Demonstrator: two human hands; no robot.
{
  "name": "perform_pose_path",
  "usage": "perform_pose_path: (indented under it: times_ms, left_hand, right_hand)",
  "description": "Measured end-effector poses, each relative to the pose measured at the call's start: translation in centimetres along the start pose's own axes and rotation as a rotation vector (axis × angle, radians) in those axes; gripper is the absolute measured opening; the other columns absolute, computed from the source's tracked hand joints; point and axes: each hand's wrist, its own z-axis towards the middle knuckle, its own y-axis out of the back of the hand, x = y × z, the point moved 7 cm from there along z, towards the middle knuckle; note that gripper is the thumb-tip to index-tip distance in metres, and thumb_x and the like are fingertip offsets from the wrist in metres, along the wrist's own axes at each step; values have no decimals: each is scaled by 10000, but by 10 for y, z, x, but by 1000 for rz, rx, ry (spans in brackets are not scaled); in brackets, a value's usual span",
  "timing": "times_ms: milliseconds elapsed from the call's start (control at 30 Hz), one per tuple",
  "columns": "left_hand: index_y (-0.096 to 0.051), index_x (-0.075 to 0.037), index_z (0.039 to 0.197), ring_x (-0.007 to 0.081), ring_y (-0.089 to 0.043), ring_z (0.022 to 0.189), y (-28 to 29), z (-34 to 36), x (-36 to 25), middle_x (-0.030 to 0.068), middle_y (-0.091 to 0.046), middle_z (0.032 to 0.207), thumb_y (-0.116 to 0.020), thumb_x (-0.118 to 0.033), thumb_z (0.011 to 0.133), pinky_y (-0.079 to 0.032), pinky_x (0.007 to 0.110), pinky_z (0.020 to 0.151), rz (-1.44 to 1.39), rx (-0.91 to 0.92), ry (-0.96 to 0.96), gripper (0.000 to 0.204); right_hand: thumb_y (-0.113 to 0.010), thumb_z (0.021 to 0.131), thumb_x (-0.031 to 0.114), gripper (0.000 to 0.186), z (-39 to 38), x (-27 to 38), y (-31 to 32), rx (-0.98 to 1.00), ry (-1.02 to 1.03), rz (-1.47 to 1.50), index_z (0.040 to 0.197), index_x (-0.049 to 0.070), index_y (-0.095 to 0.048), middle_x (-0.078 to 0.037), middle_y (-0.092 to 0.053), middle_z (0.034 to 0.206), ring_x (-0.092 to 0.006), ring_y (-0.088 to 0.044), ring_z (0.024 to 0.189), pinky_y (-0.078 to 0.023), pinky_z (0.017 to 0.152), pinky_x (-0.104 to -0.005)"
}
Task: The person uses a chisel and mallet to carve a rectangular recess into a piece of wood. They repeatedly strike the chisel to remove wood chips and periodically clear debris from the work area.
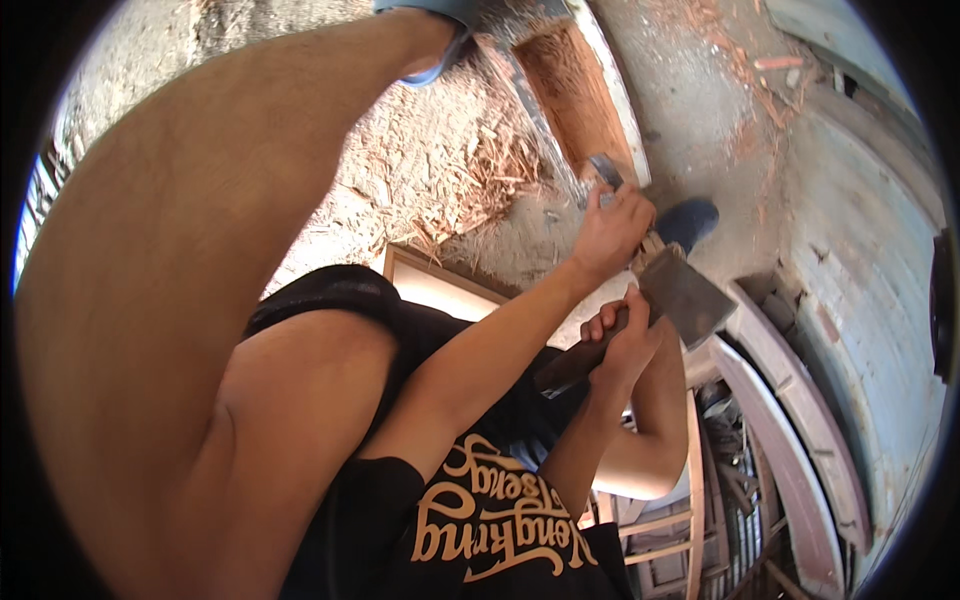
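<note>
My left hand (612,235) is closed round a chisel (606,170). Its metal end points into the long hollow cut in a wooden block (618,90), and its pale handle sticks out toward the right hand's tool. The block has whitish weathered edges and fresh reddish-brown wood inside. My right hand (630,340) grips the dark handle of a hatchet (686,297) with a broad, flat, squarish metal head. That head is beside the chisel's handle end; whether they touch I cannot tell. My bare legs spread on either side, with a blue-grey sandal (425,70) at the block's far end.
Wood shavings (470,180) cover the ground left of the block. Another dark blue shoe (688,222) rests just right of it. A worn pale-blue boat-like hull (870,230) and curved planks (780,400) line the right side. Slatted timber (660,530) lies at lower right.
</note>
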Motion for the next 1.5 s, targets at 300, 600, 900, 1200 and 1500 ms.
perform_pose_path:
  times_ms: [300, 600, 900, 1200, 1500]
  left_hand:
    - [-515, -117, 869, 296, -550, 1085, 14, 3, -31, 86, -553, 871, -677, -77, 707, -319, 460, 1003, -277, -35, -3, 233]
    - [-553, -98, 809, 289, -536, 794, 7, 27, -27, 84, -544, 786, -672, -88, 684, -400, 423, 758, -309, 171, 30, 173]
    - [-691, -72, 814, 288, -578, 853, 6, 55, -24, 92, -573, 804, -659, -64, 649, -459, 395, 724, -374, 149, -5, 168]
    - [-695, -85, 865, 283, -576, 830, 3, 56, -5, 56, -638, 809, -640, 47, 593, -441, 384, 752, -465, 29, 22, 307]
    - [-693, -84, 860, 285, -573, 876, -13, 37, 5, 50, -650, 832, -631, 57, 590, -436, 399, 776, -448, 98, 20, 310]
  right_hand:
    - [-534, 925, 299, 231, -19, 8, 24, 15, 67, 235, 866, 87, -468, -30, -419, 599, -131, -399, 444, -385, 435, -287]
    - [-560, 904, 218, 212, -32, 10, 15, 40, 86, 278, 874, 31, -464, -71, -435, 588, -166, -414, 421, -390, 401, -321]
    - [-551, 910, 204, 208, -29, 11, 3, 87, 109, 270, 889, 19, -459, -75, -440, 586, -166, -416, 415, -385, 386, -320]
    - [-480, 957, 311, 218, -32, 12, -3, 120, 55, 236, 918, 99, -450, -12, -402, 599, -109, -386, 444, -378, 438, -259]
    - [-482, 951, 314, 219, -31, 24, -8, 158, 69, 243, 914, 99, -453, -6, -398, 592, -107, -384, 442, -378, 437, -260]
